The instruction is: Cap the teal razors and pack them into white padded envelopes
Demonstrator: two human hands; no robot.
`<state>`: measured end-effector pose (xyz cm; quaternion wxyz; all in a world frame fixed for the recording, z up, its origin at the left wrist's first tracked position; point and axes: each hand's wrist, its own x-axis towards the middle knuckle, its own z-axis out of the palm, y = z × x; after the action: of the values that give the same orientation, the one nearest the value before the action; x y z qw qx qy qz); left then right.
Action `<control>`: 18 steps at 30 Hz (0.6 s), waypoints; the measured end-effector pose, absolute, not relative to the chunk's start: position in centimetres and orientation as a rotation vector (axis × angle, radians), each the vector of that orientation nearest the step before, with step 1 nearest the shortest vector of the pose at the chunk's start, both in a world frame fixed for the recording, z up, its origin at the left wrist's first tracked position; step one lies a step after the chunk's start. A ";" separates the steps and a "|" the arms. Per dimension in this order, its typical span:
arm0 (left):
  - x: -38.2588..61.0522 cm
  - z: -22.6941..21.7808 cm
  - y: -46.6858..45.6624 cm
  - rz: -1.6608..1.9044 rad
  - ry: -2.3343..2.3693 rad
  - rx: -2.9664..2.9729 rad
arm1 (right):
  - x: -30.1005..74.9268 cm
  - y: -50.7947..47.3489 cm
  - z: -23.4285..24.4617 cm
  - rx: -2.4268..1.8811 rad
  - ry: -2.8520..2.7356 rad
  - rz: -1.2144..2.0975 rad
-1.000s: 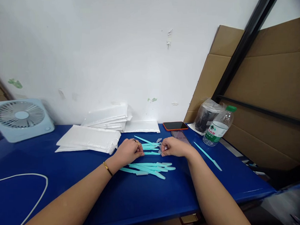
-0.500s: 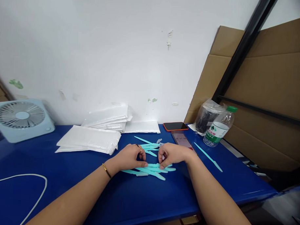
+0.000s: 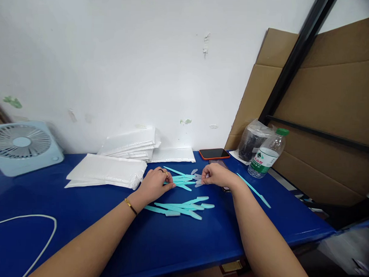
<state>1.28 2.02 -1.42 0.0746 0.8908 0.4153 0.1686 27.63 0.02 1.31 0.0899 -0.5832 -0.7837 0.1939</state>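
Note:
My left hand (image 3: 157, 183) is at the left end of a back pile of turquoise eyebrow razors (image 3: 184, 179), its thumb and fingers closed on a razor there. The handle ends of that pile are partly hidden by my fingers. My right hand (image 3: 217, 175) pinches a small clear plastic blade cover, mostly hidden by the fingertips, beside a few loose clear covers (image 3: 198, 182). Nearer to me, several more razors (image 3: 182, 207) lie crossed over each other. A single razor (image 3: 255, 191) rests apart, right of my right forearm.
White packets (image 3: 107, 170) are stacked at the back left, near a light blue fan (image 3: 23, 145). An orange-edged phone (image 3: 214, 154) lies by the wall; another phone (image 3: 226, 189) is partly under my right hand. A water bottle (image 3: 265, 157) stands right. A white cable (image 3: 45, 216) curves at left.
Both hands have moved away from the front razors toward the wall. My left hand is now at the back pile, my right at the clear covers. The front razors are fully uncovered.

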 end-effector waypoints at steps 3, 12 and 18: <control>1.2 -2.1 2.3 0.535 1.149 2.729 | 27.8 0.0 1.4 -1.736 -2.308 0.508; 1.6 -2.8 2.7 0.530 1.198 2.737 | 26.7 -1.1 1.6 -1.498 -2.571 0.834; 1.7 -2.4 2.5 0.593 1.215 2.714 | 26.2 -0.8 0.7 -1.471 -2.633 0.812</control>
<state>1.73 2.54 -2.40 0.0546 0.8937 0.4002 0.1952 26.24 -0.82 0.67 0.0089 -0.4710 -0.8429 0.2601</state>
